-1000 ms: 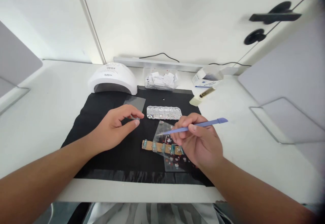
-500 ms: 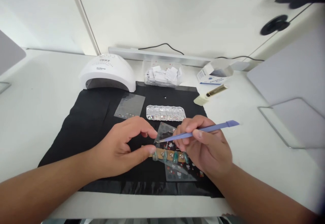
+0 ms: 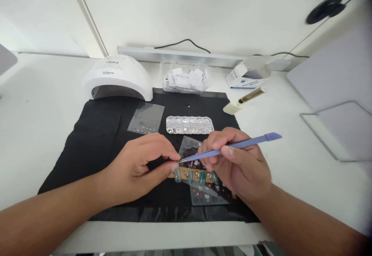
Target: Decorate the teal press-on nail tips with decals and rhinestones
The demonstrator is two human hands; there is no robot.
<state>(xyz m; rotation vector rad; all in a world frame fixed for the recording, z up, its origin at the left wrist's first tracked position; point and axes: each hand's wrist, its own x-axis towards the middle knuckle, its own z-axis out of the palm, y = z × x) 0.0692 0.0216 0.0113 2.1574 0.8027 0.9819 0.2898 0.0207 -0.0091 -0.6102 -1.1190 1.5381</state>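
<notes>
Down in the lower left of the frame, the person's left hand reaches in over the black mat. Its thumb and first finger are pinched nearly closed at the left end of the brown strip, likely to keep the strip from sliding. Whether a tiny thing sits between the fingertips cannot be told. The strip lies at the middle of the frame, on the mat, with little green nails stuck in a row on it. Under it lies a clear sticker sheet.

To the right, the right hand holds the purple tool like a pencil, fingers curled tight round it. The thin tip points left and meets the left fingertips just above the strip, so small work can be done with care.

At the upper left of the mat stands a white nail lamp. Next come a second clear sheet, a clear gem box, a tub of white packets, a small glue bottle and an open box.

The mat is dark, so small bright bits show well. It lies on a white table against a white wall with a black cable along it.
</notes>
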